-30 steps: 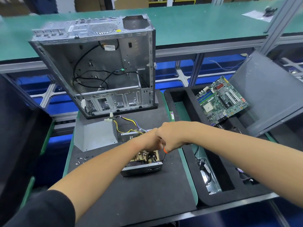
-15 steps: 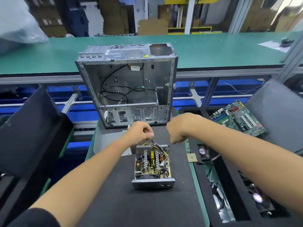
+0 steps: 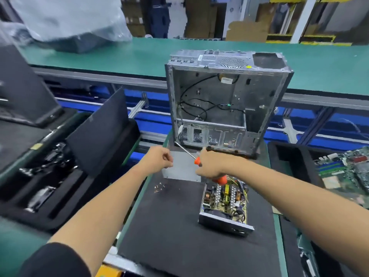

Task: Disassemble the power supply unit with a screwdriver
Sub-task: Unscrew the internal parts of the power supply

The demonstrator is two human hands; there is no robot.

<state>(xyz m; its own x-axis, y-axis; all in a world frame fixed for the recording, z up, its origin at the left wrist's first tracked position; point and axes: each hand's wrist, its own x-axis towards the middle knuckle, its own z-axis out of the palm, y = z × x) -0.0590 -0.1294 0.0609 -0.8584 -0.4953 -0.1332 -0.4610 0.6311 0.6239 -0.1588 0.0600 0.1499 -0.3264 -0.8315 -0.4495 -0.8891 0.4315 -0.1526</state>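
The opened power supply unit (image 3: 223,204) lies on the black mat (image 3: 179,236), its circuit board and coils exposed. Its grey metal cover (image 3: 179,169) lies flat behind it. My right hand (image 3: 211,163) grips an orange-handled screwdriver (image 3: 196,159) just above the unit's far end, with the shaft pointing up and left. My left hand (image 3: 157,158) hovers left of the cover with its fingers curled and thumb against fingertips; nothing shows between them. Several loose screws (image 3: 158,186) lie on the mat below it.
An empty computer case (image 3: 225,104) stands upright behind the mat. Black foam trays with parts sit at the left (image 3: 50,176), and another at the right holds a motherboard (image 3: 347,168). A green conveyor (image 3: 119,54) runs across the back.
My left hand left the unit's cables and moved left, above the screws. My right hand shifted over the unit's far end, and the screwdriver shaft now shows. The view swung left.
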